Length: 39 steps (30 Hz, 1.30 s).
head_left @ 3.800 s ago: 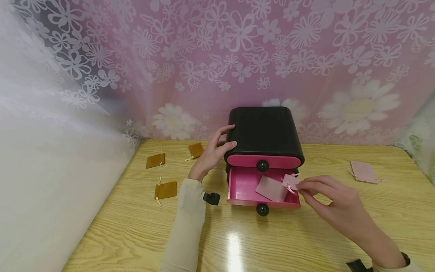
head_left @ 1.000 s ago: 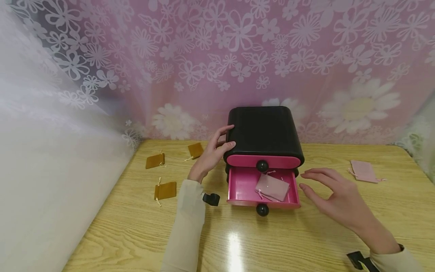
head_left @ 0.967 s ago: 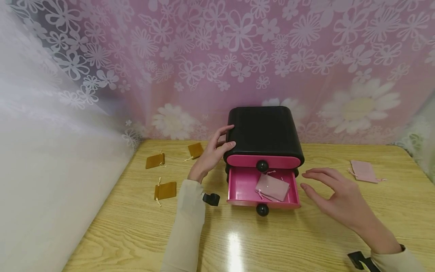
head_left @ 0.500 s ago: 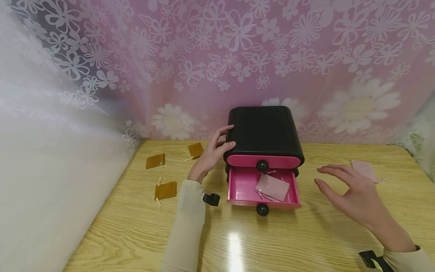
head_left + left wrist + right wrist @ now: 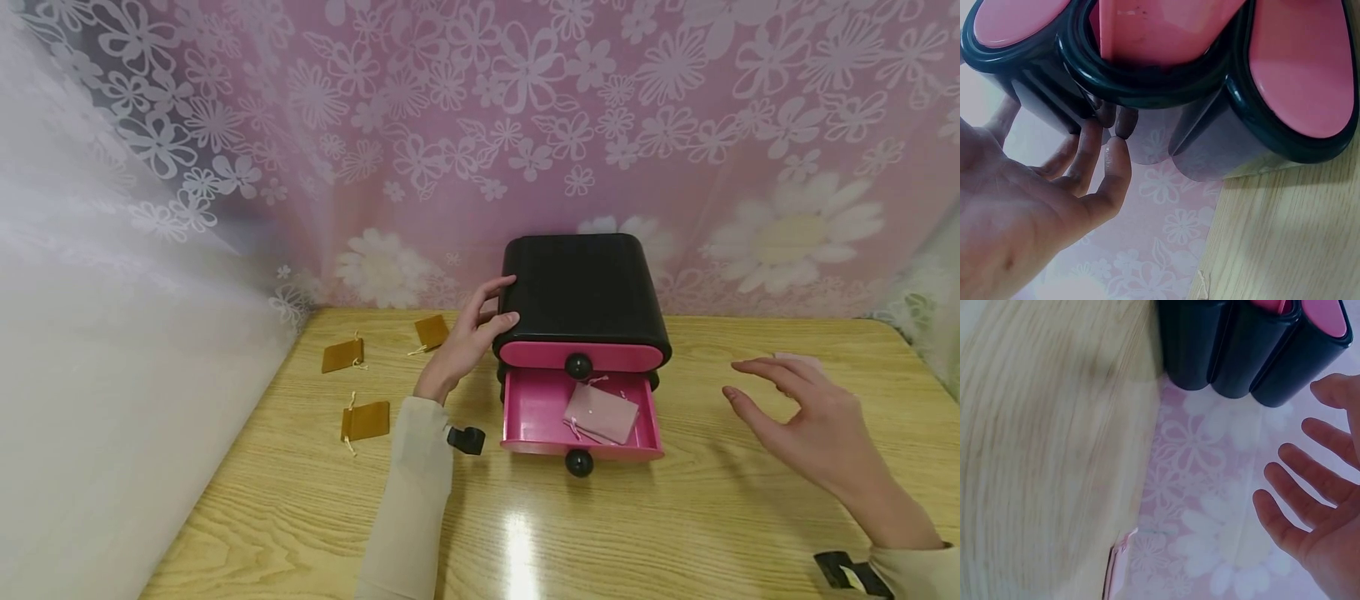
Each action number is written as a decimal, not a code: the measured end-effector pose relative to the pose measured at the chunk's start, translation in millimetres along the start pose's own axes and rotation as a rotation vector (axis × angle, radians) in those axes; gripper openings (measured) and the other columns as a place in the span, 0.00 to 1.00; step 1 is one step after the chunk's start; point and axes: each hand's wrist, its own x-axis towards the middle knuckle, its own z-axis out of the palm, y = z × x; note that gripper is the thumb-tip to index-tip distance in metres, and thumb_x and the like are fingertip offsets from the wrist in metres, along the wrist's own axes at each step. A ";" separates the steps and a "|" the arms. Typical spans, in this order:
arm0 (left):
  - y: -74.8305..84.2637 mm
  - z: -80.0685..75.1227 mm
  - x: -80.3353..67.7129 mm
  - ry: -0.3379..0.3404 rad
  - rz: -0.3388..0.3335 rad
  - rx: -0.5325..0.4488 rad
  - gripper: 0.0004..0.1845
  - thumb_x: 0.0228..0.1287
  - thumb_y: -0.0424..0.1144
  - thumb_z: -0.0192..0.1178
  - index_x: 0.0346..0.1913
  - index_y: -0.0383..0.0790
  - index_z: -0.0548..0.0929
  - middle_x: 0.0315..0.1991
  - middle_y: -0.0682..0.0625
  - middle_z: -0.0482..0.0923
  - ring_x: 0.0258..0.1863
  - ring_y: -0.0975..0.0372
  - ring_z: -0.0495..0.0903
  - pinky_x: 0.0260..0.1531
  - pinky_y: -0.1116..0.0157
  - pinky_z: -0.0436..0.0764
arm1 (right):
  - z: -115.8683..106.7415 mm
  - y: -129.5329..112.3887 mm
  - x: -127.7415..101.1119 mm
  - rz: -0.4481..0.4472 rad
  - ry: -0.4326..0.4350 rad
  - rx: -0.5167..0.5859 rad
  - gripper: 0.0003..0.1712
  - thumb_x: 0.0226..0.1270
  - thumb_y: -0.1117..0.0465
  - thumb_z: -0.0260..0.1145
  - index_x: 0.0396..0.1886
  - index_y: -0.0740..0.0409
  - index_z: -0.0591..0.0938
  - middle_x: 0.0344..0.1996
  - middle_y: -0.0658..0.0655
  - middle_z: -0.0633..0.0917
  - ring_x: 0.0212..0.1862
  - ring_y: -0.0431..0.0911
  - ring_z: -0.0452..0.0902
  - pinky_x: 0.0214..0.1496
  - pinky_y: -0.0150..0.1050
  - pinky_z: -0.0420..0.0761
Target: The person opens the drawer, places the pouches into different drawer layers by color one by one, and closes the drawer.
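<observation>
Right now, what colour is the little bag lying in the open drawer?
Pale pink; the bag shows best in the head view.

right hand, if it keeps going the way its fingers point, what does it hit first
Probably the pink pouch lying on the table: the right hand, fingers spread and holding nothing, hovers right by it and mostly hides it. Height above it is unclear.

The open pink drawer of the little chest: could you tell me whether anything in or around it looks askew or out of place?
Only mildly: the pink pouches lie askew in the lower drawer, their cords loose. Nothing looks spilled or damaged.
</observation>
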 end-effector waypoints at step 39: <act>0.0 -1.5 0.2 -0.004 -0.005 -0.001 0.28 0.75 0.45 0.55 0.75 0.63 0.66 0.75 0.51 0.63 0.69 0.47 0.73 0.65 0.46 0.77 | -10.8 69.1 -7.4 0.376 -0.234 -0.156 0.25 0.69 0.51 0.71 0.56 0.67 0.84 0.52 0.77 0.82 0.48 0.73 0.79 0.26 0.25 0.73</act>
